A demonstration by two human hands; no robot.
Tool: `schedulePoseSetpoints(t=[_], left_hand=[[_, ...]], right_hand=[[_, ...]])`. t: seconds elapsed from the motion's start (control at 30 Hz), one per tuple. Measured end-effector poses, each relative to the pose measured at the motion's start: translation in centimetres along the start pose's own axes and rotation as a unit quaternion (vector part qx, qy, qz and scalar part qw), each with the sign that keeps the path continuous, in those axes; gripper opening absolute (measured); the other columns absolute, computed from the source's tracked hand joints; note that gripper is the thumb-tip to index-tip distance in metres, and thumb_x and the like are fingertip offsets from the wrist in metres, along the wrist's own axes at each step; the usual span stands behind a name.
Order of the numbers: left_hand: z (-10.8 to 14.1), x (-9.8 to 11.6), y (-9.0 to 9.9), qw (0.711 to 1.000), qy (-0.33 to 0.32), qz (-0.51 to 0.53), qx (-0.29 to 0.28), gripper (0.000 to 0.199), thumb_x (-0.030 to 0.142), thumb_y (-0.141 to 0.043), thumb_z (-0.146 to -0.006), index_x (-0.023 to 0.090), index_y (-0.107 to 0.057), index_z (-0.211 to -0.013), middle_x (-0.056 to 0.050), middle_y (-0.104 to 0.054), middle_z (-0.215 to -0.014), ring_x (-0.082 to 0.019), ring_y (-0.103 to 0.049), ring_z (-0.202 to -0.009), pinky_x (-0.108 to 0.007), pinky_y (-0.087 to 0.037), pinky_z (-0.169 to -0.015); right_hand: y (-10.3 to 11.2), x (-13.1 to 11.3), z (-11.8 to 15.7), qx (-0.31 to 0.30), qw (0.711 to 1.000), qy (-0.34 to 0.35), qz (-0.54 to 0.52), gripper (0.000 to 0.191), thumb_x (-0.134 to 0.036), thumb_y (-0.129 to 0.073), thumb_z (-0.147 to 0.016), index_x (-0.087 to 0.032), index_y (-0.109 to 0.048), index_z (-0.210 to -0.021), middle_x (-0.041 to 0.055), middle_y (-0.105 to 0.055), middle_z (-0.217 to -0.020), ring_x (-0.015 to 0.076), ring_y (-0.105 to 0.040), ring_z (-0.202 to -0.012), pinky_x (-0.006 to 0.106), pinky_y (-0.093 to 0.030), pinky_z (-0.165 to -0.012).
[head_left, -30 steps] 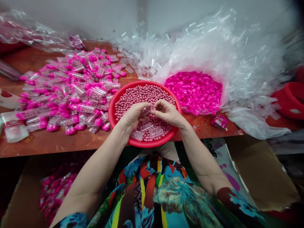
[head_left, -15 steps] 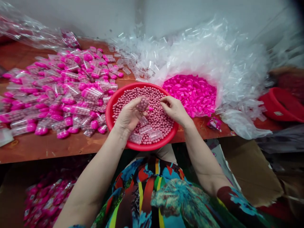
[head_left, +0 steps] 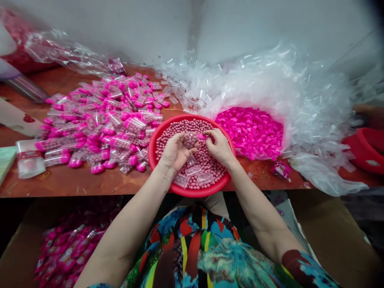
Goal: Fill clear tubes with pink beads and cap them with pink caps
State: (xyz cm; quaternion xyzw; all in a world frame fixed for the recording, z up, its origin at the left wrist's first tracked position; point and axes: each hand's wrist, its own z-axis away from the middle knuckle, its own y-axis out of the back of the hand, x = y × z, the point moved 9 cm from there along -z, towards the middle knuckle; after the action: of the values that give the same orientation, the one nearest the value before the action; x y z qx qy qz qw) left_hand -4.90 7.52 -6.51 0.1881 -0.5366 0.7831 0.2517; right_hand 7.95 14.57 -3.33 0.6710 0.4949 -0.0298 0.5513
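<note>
Basin: the red basin [head_left: 191,193] sits at the table's [head_left: 90,191] front edge, with pink beads [head_left: 177,127] in it.
Tube: from where I stand, the clear tube [head_left: 190,140] is above the beads, over the basin's middle. It has beads inside, and its long axis runs nearly level, left to right across the basin.
Cap: the pink cap [head_left: 201,137] is at the tube's right end, which points to the basin's right side; I can't tell how firmly it sits.
Left hand: the left hand [head_left: 174,154], over the basin's left half, grips the tube between thumb and fingers, palm partly up.
Right hand: the right hand [head_left: 221,148], over the basin's right half, has bent fingers meeting at the cap; whether they pinch it or just touch it, I can't tell.
Loose tubes: several clear ones [head_left: 193,171] lie on the beads near the basin's front.
Left of basin: a broad heap of filled, pink-capped tubes [head_left: 99,120].
Right of basin: a bag [head_left: 286,138] of pink caps [head_left: 252,134], close by.
Behind the basin, to the right: a heap of clear tubes [head_left: 270,80].
</note>
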Motion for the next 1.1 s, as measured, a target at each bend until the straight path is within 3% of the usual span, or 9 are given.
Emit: schedulePoseSetpoints(t=[0.07,0.17,0.3,0.43,0.57,0.73,0.87,1.0,1.1], left_hand=[[-0.1,-0.3,0.1,1.0,0.008,-0.017,0.009,0.023,0.02,-0.051,-0.096,0.012,-0.07,-0.087,-0.01,-0.073,-0.081,-0.019,-0.069,-0.069,-0.028,-0.053,-0.059],[-0.1,-0.8,0.3,0.999,0.021,-0.037,0.027,0.017,0.017,-0.054,-0.093,0.013,-0.069,-0.084,-0.006,-0.07,-0.075,-0.016,-0.064,-0.06,-0.026,-0.048,-0.053],[0.1,-1.3,0.4,0.996,0.032,-0.071,0.037,0.012,0.016,-0.06,-0.089,0.013,-0.069,-0.082,-0.005,-0.068,-0.071,-0.013,-0.059,-0.055,-0.024,-0.04,-0.048],[0.0,-0.3,1.1,0.994,-0.013,-0.071,0.077,0.008,0.014,-0.061,-0.084,0.013,-0.066,-0.078,-0.003,-0.066,-0.067,-0.012,-0.056,-0.054,-0.023,-0.036,-0.047],[0.1,1.6,2.7,0.986,-0.08,-0.011,0.146,0.011,0.019,-0.055,-0.086,0.016,-0.061,-0.078,0.0,-0.063,-0.065,-0.012,-0.056,-0.053,-0.023,-0.041,-0.049],[0.0,2.4,2.5,0.988,-0.099,0.017,0.12,0.008,0.02,-0.053,-0.086,0.016,-0.059,-0.081,0.001,-0.064,-0.068,-0.012,-0.059,-0.056,-0.023,-0.045,-0.053],[-0.1,1.9,2.5,0.99,-0.082,-0.003,0.112,0.005,0.019,-0.058,-0.081,0.016,-0.061,-0.082,-0.001,-0.064,-0.069,-0.013,-0.06,-0.057,-0.024,-0.048,-0.054],[-0.2,0.8,2.2,0.994,-0.038,-0.021,0.102,0.008,0.015,-0.059,-0.083,0.014,-0.067,-0.086,-0.002,-0.068,-0.074,-0.012,-0.061,-0.059,-0.024,-0.049,-0.054],[-0.2,0.0,1.5,0.997,-0.009,-0.032,0.076,0.009,0.011,-0.06,-0.086,0.013,-0.069,-0.085,-0.002,-0.069,-0.074,-0.013,-0.062,-0.062,-0.024,-0.052,-0.056]], right_hand=[[1.0,-1.1,0.0,0.011,0.999,0.021,-0.029,0.034,-0.012,-0.051,-0.091,-0.021,-0.07,-0.117,0.01,-0.065,-0.117,0.0248,-0.063,-0.114,0.042,-0.051,-0.104],[1.0,-3.7,0.0,-0.042,0.995,0.076,-0.045,0.037,-0.013,-0.053,-0.091,-0.022,-0.07,-0.121,0.0105,-0.064,-0.127,0.0263,-0.06,-0.126,0.045,-0.046,-0.112],[0.2,-5.3,0.0,-0.13,0.982,0.078,-0.113,0.027,-0.015,-0.053,-0.093,-0.019,-0.07,-0.113,0.0073,-0.072,-0.11,0.0219,-0.067,-0.105,0.037,-0.052,-0.097],[0.4,-3.6,0.2,-0.147,0.979,0.006,-0.141,0.014,-0.026,-0.06,-0.096,-0.017,-0.068,-0.104,0.002,-0.071,-0.091,0.0174,-0.065,-0.081,0.03,-0.049,-0.075],[-0.3,-2.1,0.5,-0.185,0.982,0.007,-0.036,0.01,-0.021,-0.067,-0.093,-0.017,-0.071,-0.101,0.0033,-0.071,-0.092,0.0188,-0.064,-0.085,0.031,-0.048,-0.08],[-3.5,-2.9,-0.7,-0.201,0.961,0.068,0.178,0.023,-0.01,-0.056,-0.097,-0.012,-0.074,-0.112,0.0177,-0.07,-0.121,0.0318,-0.058,-0.114,0.047,-0.045,-0.1],[-5.5,-3.1,-1.2,-0.23,0.939,0.077,0.243,0.021,-0.017,-0.055,-0.101,-0.011,-0.075,-0.104,0.021,-0.069,-0.12,0.037,-0.053,-0.118,0.055,-0.043,-0.101],[-2.3,-1.9,-1.6,-0.116,0.991,0.015,0.06,0.02,-0.02,-0.057,-0.101,-0.017,-0.073,-0.111,0.0134,-0.07,-0.12,0.0279,-0.06,-0.117,0.047,-0.046,-0.107],[-0.4,-1.3,-1.1,-0.078,0.979,-0.027,-0.189,0.028,-0.023,-0.055,-0.1,-0.022,-0.067,-0.126,0.0068,-0.071,-0.119,0.0203,-0.065,-0.11,0.036,-0.051,-0.105]])
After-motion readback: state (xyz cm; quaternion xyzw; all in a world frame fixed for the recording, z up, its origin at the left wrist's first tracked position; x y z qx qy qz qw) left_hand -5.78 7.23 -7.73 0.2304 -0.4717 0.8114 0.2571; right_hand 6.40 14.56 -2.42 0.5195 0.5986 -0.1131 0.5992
